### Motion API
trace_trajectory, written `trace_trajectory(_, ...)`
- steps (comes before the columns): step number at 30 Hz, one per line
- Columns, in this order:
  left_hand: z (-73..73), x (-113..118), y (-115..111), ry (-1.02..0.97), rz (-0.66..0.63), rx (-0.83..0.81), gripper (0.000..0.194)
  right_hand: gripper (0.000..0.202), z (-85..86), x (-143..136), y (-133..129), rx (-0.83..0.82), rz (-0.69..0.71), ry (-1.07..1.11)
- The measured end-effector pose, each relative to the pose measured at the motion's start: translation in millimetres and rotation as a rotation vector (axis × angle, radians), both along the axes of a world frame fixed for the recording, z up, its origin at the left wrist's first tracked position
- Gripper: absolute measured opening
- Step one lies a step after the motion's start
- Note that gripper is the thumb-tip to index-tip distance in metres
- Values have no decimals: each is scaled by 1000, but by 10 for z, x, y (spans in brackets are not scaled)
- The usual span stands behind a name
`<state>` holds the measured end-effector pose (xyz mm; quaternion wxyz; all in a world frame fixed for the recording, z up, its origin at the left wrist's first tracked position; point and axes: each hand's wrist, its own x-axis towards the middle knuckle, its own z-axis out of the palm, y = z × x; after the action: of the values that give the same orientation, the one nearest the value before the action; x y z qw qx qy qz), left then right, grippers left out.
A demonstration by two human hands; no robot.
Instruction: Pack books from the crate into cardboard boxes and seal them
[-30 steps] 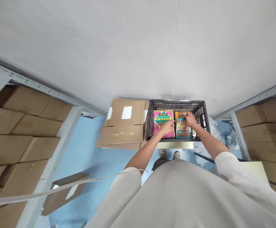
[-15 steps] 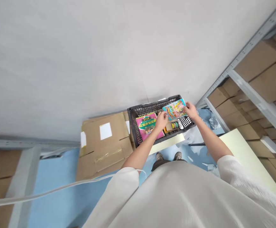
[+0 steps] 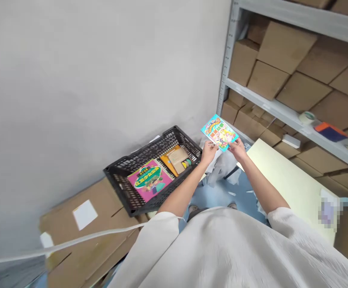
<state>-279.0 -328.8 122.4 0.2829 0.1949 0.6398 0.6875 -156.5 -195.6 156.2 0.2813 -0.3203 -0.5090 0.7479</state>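
A colourful picture book point(image 3: 220, 131) with a bright blue border is held up in both hands, its cover facing me. My left hand point(image 3: 210, 151) pinches its lower left edge, and my right hand point(image 3: 237, 148) grips the lower right corner. To the left of the hands stands a black plastic crate point(image 3: 123, 166) with slotted walls. Inside it lie a pink book point(image 3: 145, 192) with a green title patch and, to its right, an orange and tan book point(image 3: 177, 158). The back of the held book is hidden.
Flattened cardboard point(image 3: 102, 240) lies left of the crate. At the right is a pale yellow table point(image 3: 285, 176). Behind it, a grey metal shelf point(image 3: 270, 105) holds many brown boxes, a roll of tape point(image 3: 307, 117) and an orange-and-blue item point(image 3: 330, 131). Scraps litter the blue floor.
The blue-bordered book has left the crate and moved right, held in both hands. My view has turned right, showing more of the shelf and table.
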Motion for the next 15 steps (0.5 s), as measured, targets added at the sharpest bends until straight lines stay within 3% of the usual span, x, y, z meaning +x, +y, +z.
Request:
trace_trajectory(3, -195, 428, 438, -103, -40, 2, 42, 64, -147, 623, 256, -39, 3, -54)
trace_trajectory(6, -441, 826, 790, -138, -137, -55, 41, 53, -349, 1246, 593, -74, -66, -172)
trace_trajectory(10, -776, 1303, 1168, -90, -302, -220, 36, 47, -672, 1992, 1004, -57, -157, -377)
trace_trajectory(15, -1062, 1774, 1554, 64, -442, -464, 29, 31, -1098, 2684, 1233, -38, -113, -538)
